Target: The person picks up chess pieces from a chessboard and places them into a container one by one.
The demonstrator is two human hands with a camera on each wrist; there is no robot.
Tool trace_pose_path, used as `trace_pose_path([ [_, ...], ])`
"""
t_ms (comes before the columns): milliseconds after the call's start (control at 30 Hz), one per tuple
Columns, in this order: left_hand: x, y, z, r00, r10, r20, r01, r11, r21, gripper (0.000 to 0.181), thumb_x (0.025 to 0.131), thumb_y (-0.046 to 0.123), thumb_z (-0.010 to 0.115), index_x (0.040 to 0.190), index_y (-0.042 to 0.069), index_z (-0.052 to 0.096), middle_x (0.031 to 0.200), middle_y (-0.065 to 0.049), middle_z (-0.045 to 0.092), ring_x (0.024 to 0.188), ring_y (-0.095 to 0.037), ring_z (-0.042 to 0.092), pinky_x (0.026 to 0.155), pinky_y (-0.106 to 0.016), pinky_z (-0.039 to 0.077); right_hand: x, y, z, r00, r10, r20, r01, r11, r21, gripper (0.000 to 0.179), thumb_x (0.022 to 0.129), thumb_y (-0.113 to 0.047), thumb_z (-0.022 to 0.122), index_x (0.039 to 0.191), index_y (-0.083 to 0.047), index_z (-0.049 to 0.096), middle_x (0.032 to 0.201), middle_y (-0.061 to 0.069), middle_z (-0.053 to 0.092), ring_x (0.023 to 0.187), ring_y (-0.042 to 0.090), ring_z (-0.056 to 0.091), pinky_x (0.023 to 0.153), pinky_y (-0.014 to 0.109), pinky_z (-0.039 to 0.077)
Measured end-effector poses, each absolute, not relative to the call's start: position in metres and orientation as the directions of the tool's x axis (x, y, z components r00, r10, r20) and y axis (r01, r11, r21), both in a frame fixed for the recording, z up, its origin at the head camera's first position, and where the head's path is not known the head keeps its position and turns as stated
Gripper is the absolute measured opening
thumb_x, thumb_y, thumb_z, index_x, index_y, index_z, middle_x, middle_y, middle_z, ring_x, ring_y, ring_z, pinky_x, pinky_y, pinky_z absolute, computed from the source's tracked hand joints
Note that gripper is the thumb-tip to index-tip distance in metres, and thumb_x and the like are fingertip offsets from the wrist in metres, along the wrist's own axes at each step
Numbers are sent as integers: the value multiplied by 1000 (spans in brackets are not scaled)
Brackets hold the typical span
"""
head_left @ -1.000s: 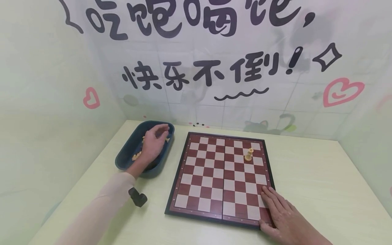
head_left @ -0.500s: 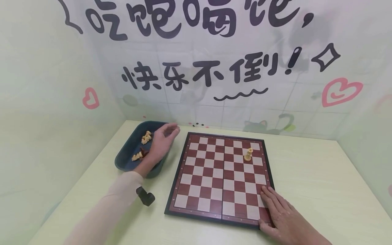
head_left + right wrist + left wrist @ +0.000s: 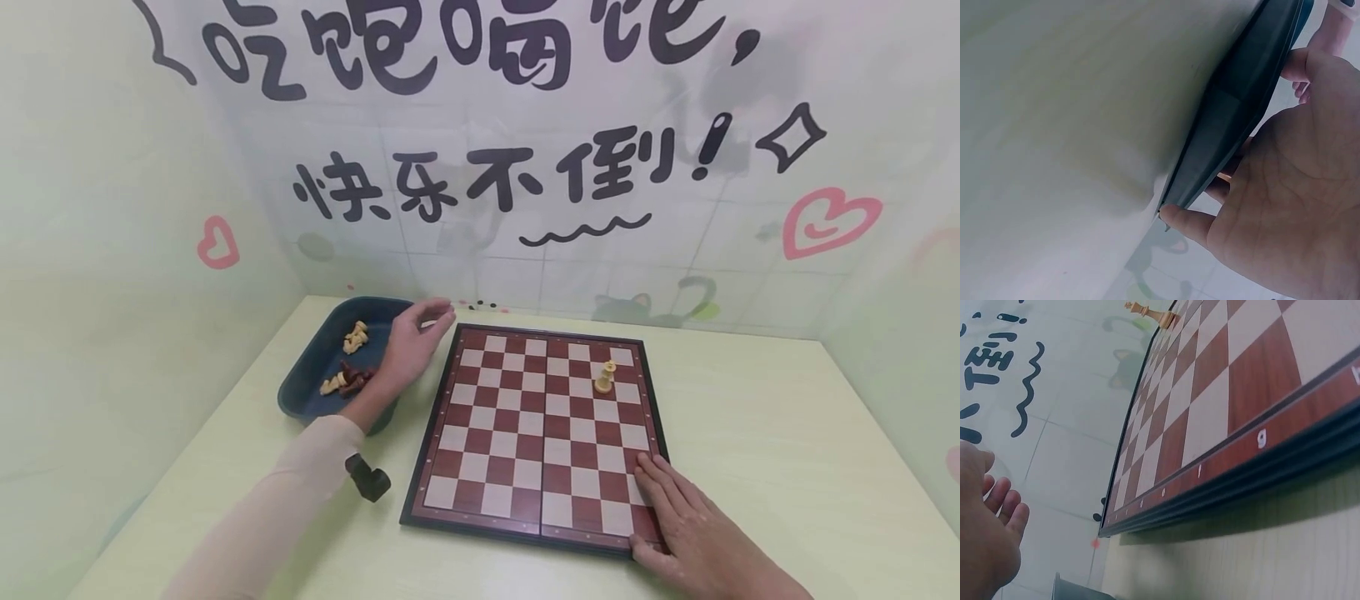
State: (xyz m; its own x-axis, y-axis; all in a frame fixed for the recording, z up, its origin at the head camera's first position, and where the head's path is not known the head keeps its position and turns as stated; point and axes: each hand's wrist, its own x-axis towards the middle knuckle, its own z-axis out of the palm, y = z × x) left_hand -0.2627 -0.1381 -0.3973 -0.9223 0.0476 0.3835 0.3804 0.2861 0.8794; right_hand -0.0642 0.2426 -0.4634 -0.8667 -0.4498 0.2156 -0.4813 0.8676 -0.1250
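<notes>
My left hand (image 3: 414, 346) hovers between the blue tray (image 3: 296, 367) and the chessboard (image 3: 487, 454), its fingers bent toward the thumb. In the left wrist view, the left hand (image 3: 988, 531) shows curled fingers; whether anything lies between them is hidden. My right hand (image 3: 693, 529) rests on the board's near right corner with fingers fairly straight. From the right wrist view, the right hand (image 3: 1285, 181) touches the board's dark side (image 3: 1229, 106). A cream chess king (image 3: 605, 379) stands upright toward the board's far right.
Inside the tray lie cream chess pieces (image 3: 356, 337) and dark red chess pieces (image 3: 354, 379). A printed curtain (image 3: 480, 217) stands behind the pale table (image 3: 757, 433). A black wrist device (image 3: 368, 478) sits by my left sleeve (image 3: 300, 483).
My left hand has moved right, out of the tray and toward the board's far left corner, uncovering more pieces in the tray. The right hand and the king stay in place.
</notes>
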Motion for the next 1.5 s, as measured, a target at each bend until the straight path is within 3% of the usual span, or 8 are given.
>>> trace_pose_path([
  [167, -263, -129, -398, -922, 71, 381, 385, 279, 880, 31, 103, 15, 64, 129, -1, 64, 127, -16, 64, 120, -27, 59, 101, -39, 49, -64, 242, -463, -869, -447, 211, -480, 865, -145, 78, 89, -44, 71, 147, 3, 47, 155, 14, 42, 140, 33, 39, 110, 8, -5],
  [600, -264, -103, -394, -930, 101, 352, 366, 206, 908, 36, 102, 17, 66, 133, -1, 62, 125, -18, 64, 122, -28, 58, 103, -38, 48, -63, 241, -462, -870, -444, 212, -477, 868, -138, 77, 90, -43, 70, 148, 2, 47, 156, 12, 42, 142, 32, 37, 111, 10, -5],
  [800, -260, -91, -393, -924, 135, 357, 376, 159, 913, 36, 102, 15, 65, 133, -4, 61, 126, -19, 63, 119, -30, 59, 101, -42, 49, -62, 239, -459, -899, -410, 152, -431, 891, -147, 79, 93, -50, 65, 152, -1, 44, 158, 10, 39, 144, 29, 35, 113, 38, 31],
  [900, -260, -86, -394, -922, 150, 356, 378, 160, 912, 37, 102, 15, 65, 134, -4, 60, 127, -20, 63, 119, -31, 60, 101, -43, 49, -62, 239, -457, -906, -399, 138, -418, 896, -151, 80, 94, -51, 65, 153, -1, 43, 159, 9, 38, 145, 28, 34, 109, 44, 36],
  [1000, -264, -81, -400, -918, 166, 361, 387, 161, 908, 37, 102, 16, 65, 133, -4, 60, 126, -19, 63, 116, -29, 60, 101, -40, 49, -62, 239, -457, -906, -397, 143, -418, 894, -163, 80, 94, -50, 65, 153, -2, 42, 160, 8, 37, 145, 28, 34, 111, 36, 30],
  [1200, -262, -66, -404, -913, 200, 356, 391, 169, 905, 38, 102, 17, 66, 134, -2, 60, 124, -16, 65, 116, -27, 61, 102, -36, 48, -61, 239, -457, -891, -419, 175, -447, 878, -170, 78, 92, -45, 68, 151, 1, 44, 159, 11, 39, 144, 31, 35, 111, 9, -3],
  [1433, -260, -49, -404, -915, 196, 353, 382, 136, 914, 38, 101, 18, 67, 134, 0, 61, 124, -14, 65, 116, -25, 61, 102, -34, 48, -62, 239, -455, -906, -399, 140, -419, 892, -167, 78, 93, -48, 66, 151, -1, 45, 159, 10, 38, 145, 29, 34, 111, 39, 34],
  [1500, -260, -44, -403, -920, 192, 343, 369, 121, 922, 39, 101, 18, 68, 134, 1, 61, 124, -14, 65, 116, -25, 61, 101, -33, 49, -62, 239, -456, -908, -396, 135, -415, 894, -172, 77, 93, -48, 66, 151, -1, 45, 159, 10, 38, 145, 30, 34, 112, 39, 34],
])
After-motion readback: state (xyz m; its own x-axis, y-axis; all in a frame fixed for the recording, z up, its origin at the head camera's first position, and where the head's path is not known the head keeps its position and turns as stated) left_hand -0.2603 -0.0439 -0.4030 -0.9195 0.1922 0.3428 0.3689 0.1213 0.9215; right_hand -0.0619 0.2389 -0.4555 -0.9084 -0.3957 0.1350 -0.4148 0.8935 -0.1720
